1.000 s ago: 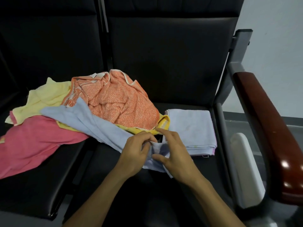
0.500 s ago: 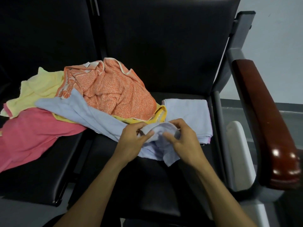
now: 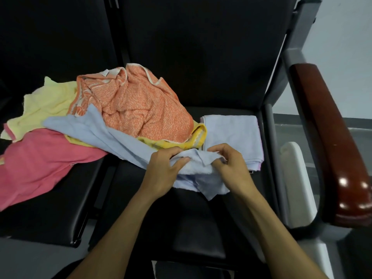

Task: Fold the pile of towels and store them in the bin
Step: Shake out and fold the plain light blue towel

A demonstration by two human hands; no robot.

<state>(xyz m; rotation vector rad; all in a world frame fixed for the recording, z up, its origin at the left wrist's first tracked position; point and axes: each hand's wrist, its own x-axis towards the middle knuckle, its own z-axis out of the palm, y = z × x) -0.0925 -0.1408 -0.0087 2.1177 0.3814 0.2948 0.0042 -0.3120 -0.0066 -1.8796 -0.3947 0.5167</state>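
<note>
On the black padded seat (image 3: pixel 181 222) under my fingers, I see a row of joined waiting-room chairs with dark cushions and tall dark backrests (image 3: pixel 201 47). A pale wall (image 3: pixel 346 47) and a strip of grey floor show beyond the seat's right edge.

My left hand (image 3: pixel 161 174) and right hand (image 3: pixel 233 170) sit close together at the seat's middle. Both sets of fingers are curled and pinching a bunched edge of the light blue towel (image 3: pixel 96 129), which trails away to the left of my fingers and up into the pile. A loose corner of it hangs just below my right fingers, toward the seat's front.

Just beyond my fingers lies the orange patterned towel (image 3: pixel 141 109), heaped over a yellow towel (image 3: pixel 181 143). Farther left are a pale yellow towel (image 3: pixel 46 105) and a pink towel (image 3: pixel 40 164), spilling across the gap onto the neighbouring seat.

Right beside and beyond my right fingers rests a folded lilac-blue towel (image 3: pixel 233 133), squared up near the seat's right edge. Past that edge stand a grey frame, a glossy red-brown armrest (image 3: pixel 330 137) and a white object (image 3: pixel 298 182) below it. Bare cushion lies nearer to me than my fingers.
</note>
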